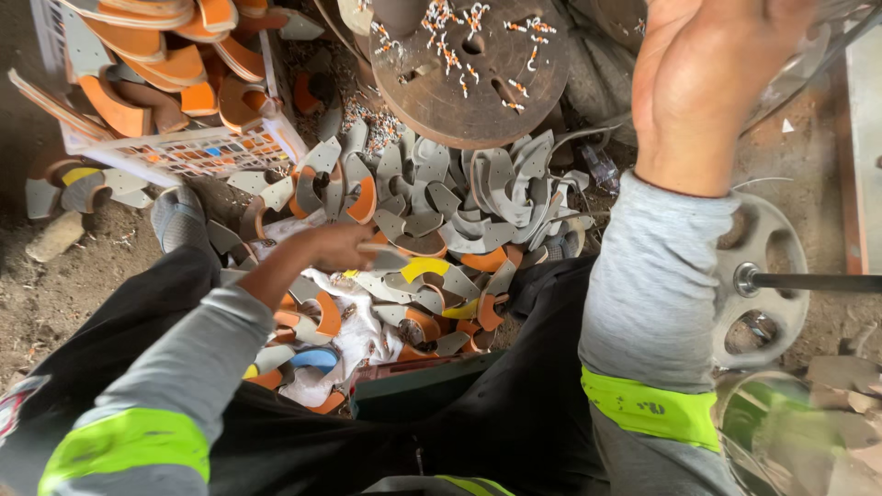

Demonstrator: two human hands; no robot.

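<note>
My left hand point(333, 246) reaches down into a heap of curved grey, orange and yellow cut-out pieces point(441, 211) on the ground and grips one grey piece point(386, 254) at its edge. My right hand point(703, 78) is raised high at the top right, back toward the camera, fingers curled out of frame; whether it holds anything is hidden. Both arms wear grey sleeves with bright yellow-green bands.
A white plastic crate point(175, 147) of orange pieces stands at top left. A round rusty disc point(473, 69) carrying small white and orange bits sits above the heap. A metal handwheel on a shaft point(767, 276) is at right. Dirt floor lies at left.
</note>
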